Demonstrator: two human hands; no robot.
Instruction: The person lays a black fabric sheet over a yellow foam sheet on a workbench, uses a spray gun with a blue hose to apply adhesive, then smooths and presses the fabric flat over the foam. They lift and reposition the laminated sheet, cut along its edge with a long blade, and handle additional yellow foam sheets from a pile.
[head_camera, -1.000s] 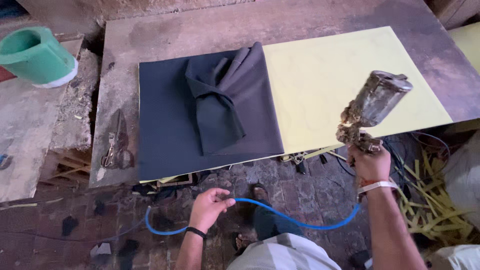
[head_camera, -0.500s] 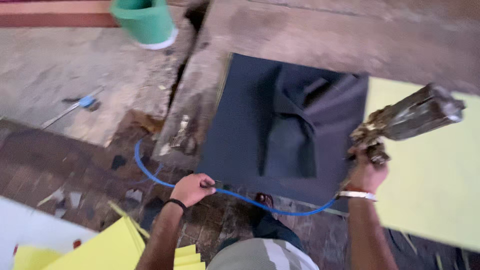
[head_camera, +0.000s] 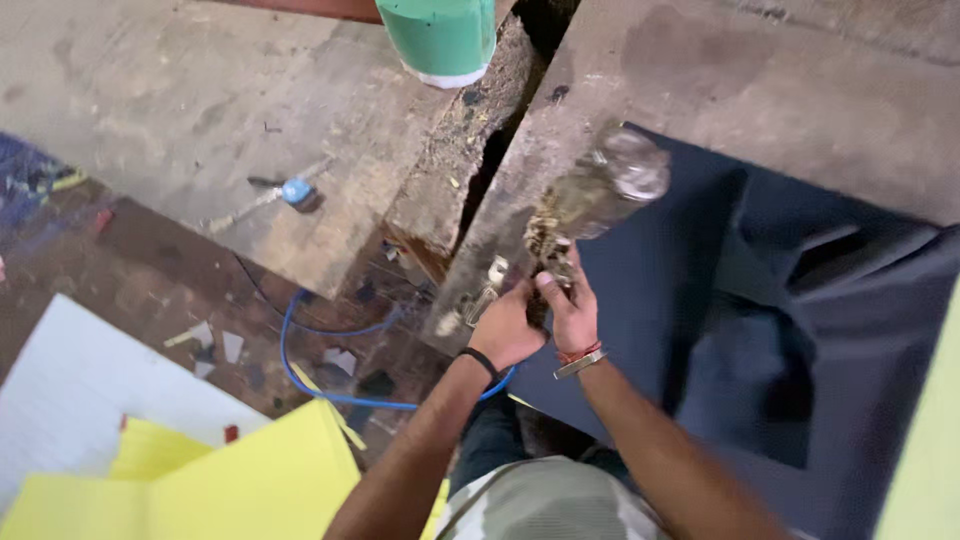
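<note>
Spray gun: crusted, held above dark sheet's edge on tabletop.
Right hand: fingers closed round grip.
Left hand: fingers curled at its base.
Risk: blue hose trailing on floor may snag and jerk the gun, judging by slack.

The left hand has been lifted off the blue hose and brought up against the right hand at the spray gun. The gun has been swung in over the table edge.

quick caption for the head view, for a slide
Both hands, left hand and right hand, grip a grimy spray gun over a dark fabric sheet; blue hose below.
</note>
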